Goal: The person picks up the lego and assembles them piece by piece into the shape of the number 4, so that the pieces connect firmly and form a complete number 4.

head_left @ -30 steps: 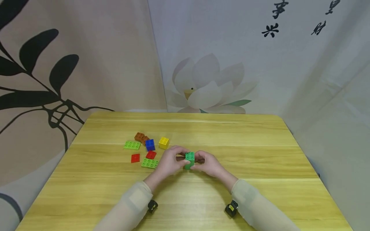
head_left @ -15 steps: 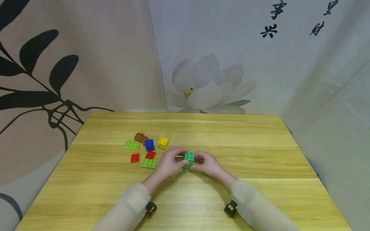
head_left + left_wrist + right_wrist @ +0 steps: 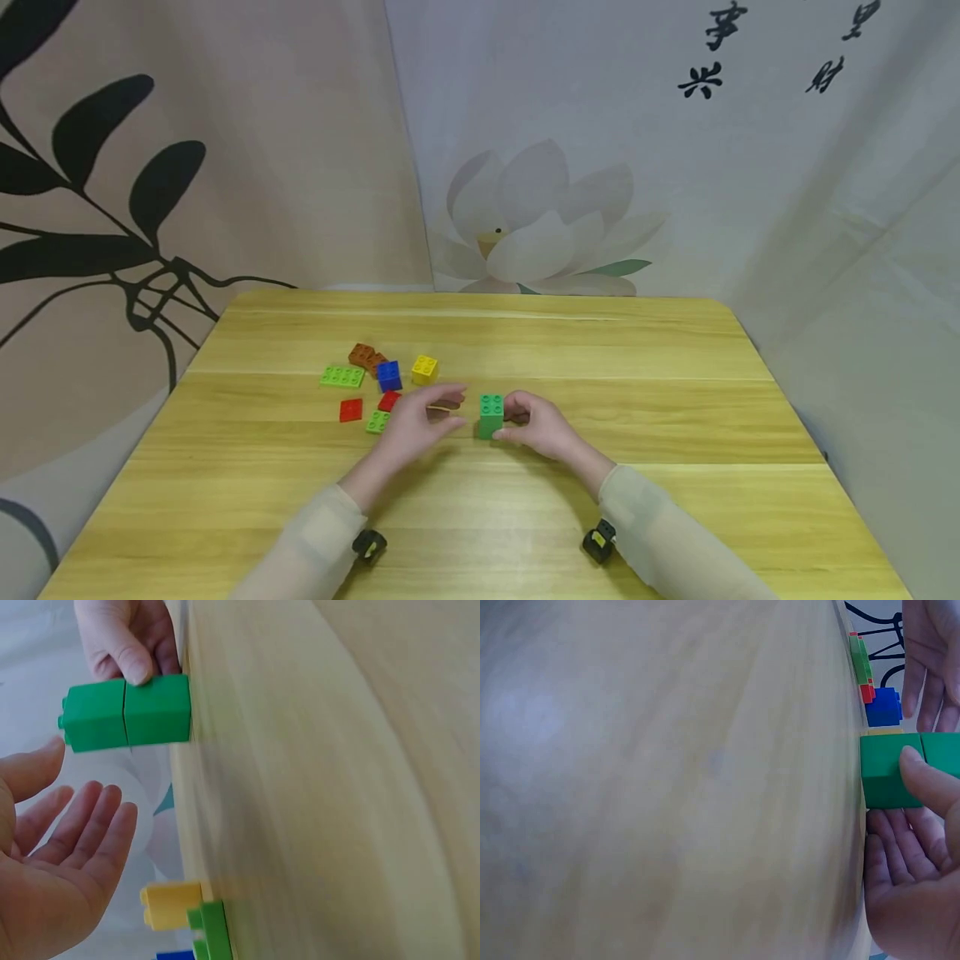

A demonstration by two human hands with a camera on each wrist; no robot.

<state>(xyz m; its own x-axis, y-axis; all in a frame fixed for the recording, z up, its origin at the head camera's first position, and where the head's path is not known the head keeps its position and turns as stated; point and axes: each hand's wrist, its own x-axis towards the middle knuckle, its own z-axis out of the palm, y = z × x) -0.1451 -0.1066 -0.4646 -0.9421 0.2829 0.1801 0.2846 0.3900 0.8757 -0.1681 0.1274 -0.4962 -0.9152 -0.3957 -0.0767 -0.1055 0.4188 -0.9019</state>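
Observation:
Two green building bricks (image 3: 491, 417), one stacked on the other, stand upright on the table in the head view. My right hand (image 3: 542, 428) holds the stack from the right, with its thumb pressed on the lower brick (image 3: 891, 771). To the left of the stack, my left hand (image 3: 412, 423) is apart from it, fingers relaxed and spread with nothing between them. The left wrist view shows a gap between this hand (image 3: 64, 862) and the upper green brick (image 3: 96, 716). Part of a light green brick (image 3: 378, 422) is hidden behind the left hand.
Loose bricks lie left of the stack: yellow (image 3: 424, 369), blue (image 3: 389, 376), brown (image 3: 362, 355), another light green one (image 3: 342, 377) and two red pieces, one of them (image 3: 351, 410) farther left. The wooden table (image 3: 600, 350) ends at a printed curtain (image 3: 315, 167).
My left hand has let go of the green stack and moved left, its fingers opening. The right hand and the stack have stayed in place.

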